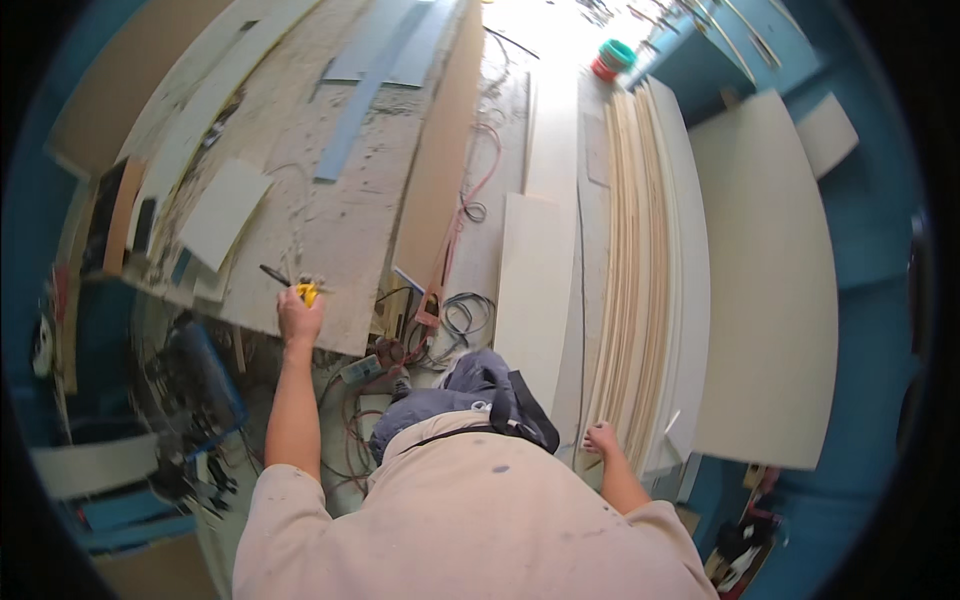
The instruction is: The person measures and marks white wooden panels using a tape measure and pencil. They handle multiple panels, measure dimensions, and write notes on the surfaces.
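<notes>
My left hand (299, 320) is closed around a yellow tape measure (308, 293) above the near end of the dusty worktable (340, 255). A thin dark stick, perhaps a pen (273, 274), shows beside those fingers; whether the hand grips it too I cannot tell. Low on the right, my right hand (601, 438) has its fingers curled, close to the near end of a row of upright boards (635, 270). A small thin yellowish piece shows below it, and what the fingers hold is too small to make out.
A pale loose panel (225, 213) and a long grey strip (360, 120) lie on the worktable. Coiled cables and red hoses (462, 318) cover the floor by my legs. Long white boards (535, 270) lie between the table and the upright row. A green-and-red bucket (612, 60) stands farther off.
</notes>
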{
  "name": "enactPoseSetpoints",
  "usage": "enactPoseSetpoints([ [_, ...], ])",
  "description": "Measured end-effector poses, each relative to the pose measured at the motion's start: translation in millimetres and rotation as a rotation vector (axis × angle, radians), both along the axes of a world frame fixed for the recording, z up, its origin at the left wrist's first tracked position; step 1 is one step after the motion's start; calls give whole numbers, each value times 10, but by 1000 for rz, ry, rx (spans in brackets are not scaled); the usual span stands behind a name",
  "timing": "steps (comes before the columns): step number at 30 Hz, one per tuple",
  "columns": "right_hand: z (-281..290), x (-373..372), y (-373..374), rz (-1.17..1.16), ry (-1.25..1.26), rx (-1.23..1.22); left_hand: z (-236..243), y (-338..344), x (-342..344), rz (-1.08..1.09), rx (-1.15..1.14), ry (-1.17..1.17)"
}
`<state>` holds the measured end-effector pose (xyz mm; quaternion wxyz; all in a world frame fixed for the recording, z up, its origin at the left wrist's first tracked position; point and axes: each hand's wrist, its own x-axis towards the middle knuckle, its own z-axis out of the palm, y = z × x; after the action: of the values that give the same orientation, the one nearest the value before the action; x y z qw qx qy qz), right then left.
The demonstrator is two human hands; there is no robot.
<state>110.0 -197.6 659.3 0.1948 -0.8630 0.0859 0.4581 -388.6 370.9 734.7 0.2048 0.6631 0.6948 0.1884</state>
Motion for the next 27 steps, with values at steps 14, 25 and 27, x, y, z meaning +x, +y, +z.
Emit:
enactPoseSetpoints([
  [14,-393,866,1326,48,227,77,-466,357,-260,133,-51,110],
  [25,-113,3075,3844,-161,1,472,319,1557,1540,214,54,195],
  [27,-225,3114,4021,-186,114,484,358,1783,2276,79,-78,53],
])
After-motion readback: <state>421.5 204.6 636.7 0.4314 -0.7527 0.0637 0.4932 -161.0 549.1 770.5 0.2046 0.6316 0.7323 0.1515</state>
